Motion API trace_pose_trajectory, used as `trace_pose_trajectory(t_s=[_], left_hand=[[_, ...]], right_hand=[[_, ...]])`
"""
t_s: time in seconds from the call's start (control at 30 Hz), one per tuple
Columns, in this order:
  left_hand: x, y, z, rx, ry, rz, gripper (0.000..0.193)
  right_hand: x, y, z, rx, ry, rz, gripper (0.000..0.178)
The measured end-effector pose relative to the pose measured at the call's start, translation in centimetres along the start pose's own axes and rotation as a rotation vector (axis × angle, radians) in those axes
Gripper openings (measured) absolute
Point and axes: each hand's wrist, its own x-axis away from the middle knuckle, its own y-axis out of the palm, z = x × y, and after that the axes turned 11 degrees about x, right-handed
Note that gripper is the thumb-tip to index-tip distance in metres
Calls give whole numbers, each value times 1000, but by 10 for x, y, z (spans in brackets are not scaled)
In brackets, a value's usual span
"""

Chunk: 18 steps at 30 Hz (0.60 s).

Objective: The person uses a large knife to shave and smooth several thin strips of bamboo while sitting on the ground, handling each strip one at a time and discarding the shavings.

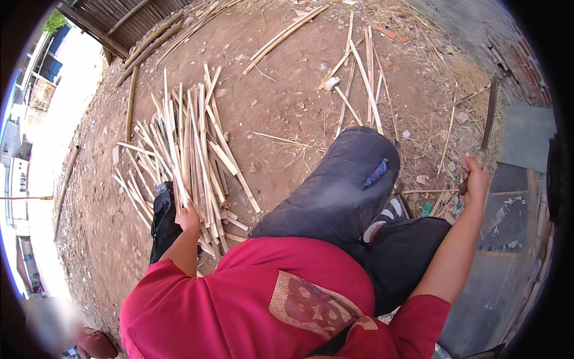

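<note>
Bare reddish earth (287,113) lies strewn with chips beyond the person's knees. On the left, a fanned pile of pale bamboo-like strips (200,149) rests on the ground; the left hand (189,218) curls at its near end, apparently gripping one long strip (172,131). Well apart, the right hand (476,178) wraps firmly round the handle of a machete (489,119), blade upward. Many strips look already split and gathered; whether the gripped one is finished cannot be told.
</note>
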Motion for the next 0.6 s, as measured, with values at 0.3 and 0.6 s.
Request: trace_pose_trajectory(t_s=[0.3, 0.6], left_hand=[[44, 47, 24, -524, 240, 269, 103], [93, 153, 144, -33, 810, -548, 45]], right_hand=[[-10, 43, -19, 4, -45, -20, 23], [33, 108, -66, -209, -22, -426, 25]])
